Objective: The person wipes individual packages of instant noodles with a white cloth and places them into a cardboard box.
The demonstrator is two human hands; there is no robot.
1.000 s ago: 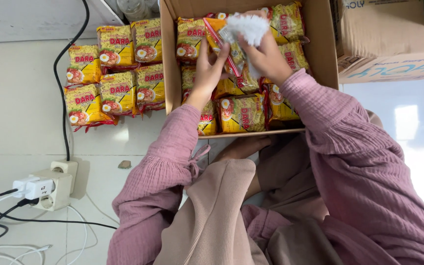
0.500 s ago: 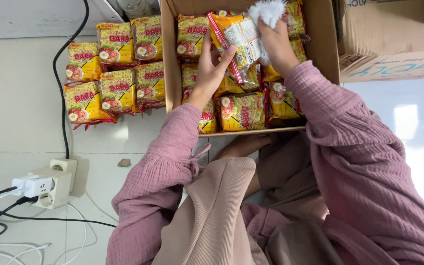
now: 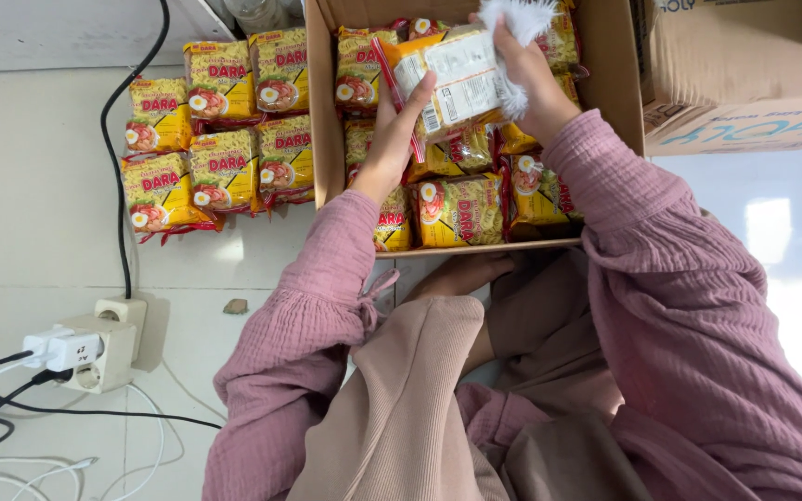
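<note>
1. The floor [image 3: 39,195] is pale tile and takes up the left side; I sit on it with my knees drawn up under me.
2. My box [image 3: 319,102] is open cardboard, straight ahead of me, and it is packed with yellow noodle packs lying flat in rows.
3. A second carton [image 3: 735,102] stands just to the right of the box, its side facing me.
4. A stack [image 3: 220,139] of the same yellow packs lies on the floor left of the box, just beside its wall, in two rough rows.
5. A black cable [image 3: 118,167] runs down the floor left of that stack to a white socket [image 3: 95,348] with an adapter plugged in.
6. My left hand [image 3: 392,139] is over the box, fingers grasping the lower left edge of one pack.
7. My right hand [image 3: 531,83] is closed around a white cloth and pressed against the pack's right side.
8. The pack [image 3: 452,79] is raised above the box's far end, tilted, its pale back facing me, held between both hands.
9. The cloth [image 3: 517,19] is fluffy and sticks up over my right fingers, touching the pack's top edge.
</note>
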